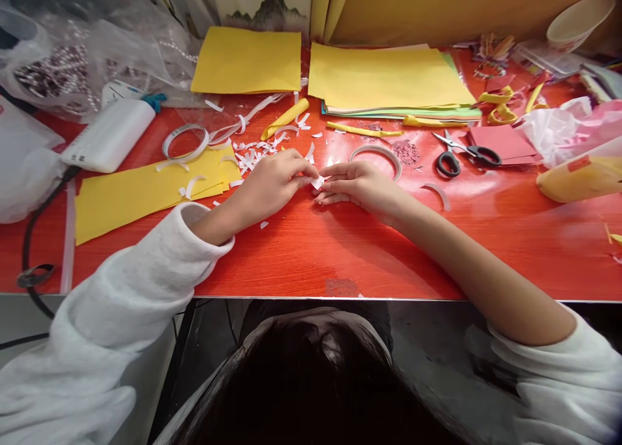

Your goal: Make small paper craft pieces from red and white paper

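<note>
Between my two hands, above the red table (272,257), is a small white strip of paper (317,182). My left hand (282,181) pinches its left end between thumb and forefinger. The fingertips of my right hand (357,187) are closed on its other side. White paper scraps (253,155) lie scattered just beyond my left hand. A roll of tape (376,149) rests flat behind my right hand, and another roll of white tape (185,142) lies farther left. A curled white strip (438,195) sits to the right.
Yellow paper strips (140,192) lie at left beside a white box-shaped device (111,134). Yellow sheets (389,76) are stacked at the back. Scissors (464,152) rest at right beside red paper squares (505,144). A paper cup (578,24) tilts in the far right corner.
</note>
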Motion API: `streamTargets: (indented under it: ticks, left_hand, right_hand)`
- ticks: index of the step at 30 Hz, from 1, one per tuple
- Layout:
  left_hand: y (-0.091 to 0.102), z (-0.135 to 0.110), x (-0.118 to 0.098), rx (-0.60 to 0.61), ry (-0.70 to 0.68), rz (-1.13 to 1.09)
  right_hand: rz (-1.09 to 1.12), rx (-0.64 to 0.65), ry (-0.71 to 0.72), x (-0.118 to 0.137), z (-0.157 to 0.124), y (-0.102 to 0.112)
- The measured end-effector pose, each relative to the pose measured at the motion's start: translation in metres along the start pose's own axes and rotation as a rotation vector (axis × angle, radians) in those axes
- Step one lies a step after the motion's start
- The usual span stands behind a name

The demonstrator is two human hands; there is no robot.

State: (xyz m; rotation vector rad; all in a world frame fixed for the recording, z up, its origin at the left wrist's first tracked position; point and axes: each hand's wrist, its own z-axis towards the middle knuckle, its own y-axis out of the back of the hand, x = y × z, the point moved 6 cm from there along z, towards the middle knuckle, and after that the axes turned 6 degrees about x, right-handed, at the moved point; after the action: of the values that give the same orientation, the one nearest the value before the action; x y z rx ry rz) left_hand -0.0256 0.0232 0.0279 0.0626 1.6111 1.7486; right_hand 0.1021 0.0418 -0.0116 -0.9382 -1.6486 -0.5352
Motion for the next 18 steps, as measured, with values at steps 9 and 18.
streamTargets:
  ticks: [9, 18]
  left_hand:
    - [0.002, 0.001, 0.002, -0.041, -0.004, -0.037]
    - [0.01, -0.001, -0.001, -0.084, 0.059, -0.137]
  right_hand:
    - [0.005, 0.005, 0.014, 0.0, 0.0, 0.0]
    - [0.056, -0.005, 0.015, 0.0, 0.0, 0.002]
